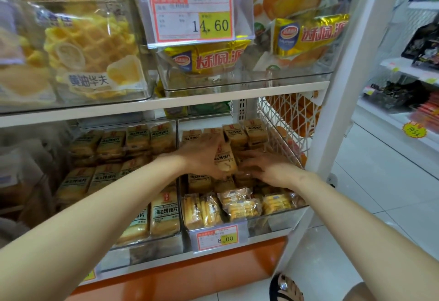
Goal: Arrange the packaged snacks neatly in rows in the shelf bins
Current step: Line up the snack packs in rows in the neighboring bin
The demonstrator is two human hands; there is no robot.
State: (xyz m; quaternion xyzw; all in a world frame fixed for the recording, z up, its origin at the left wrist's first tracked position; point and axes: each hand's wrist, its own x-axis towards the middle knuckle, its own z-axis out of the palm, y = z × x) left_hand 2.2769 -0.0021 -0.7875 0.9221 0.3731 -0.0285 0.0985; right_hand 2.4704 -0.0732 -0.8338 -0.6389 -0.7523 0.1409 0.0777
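Gripped in left hand, snack packet is held upright mid-bin; right hand is laid flat just right of it.

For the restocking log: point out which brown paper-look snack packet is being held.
The tilted brown snack packet in the lower right clear plastic bin, gripped by the left hand; the other brown packets sit in rows, none gripped.

One wide-angle camera, worn on the head, looks forward and down into the right-hand lower bin from close by. The upper shelf fills the top; aisle floor shows at right, its lines seemingly lens-bent.
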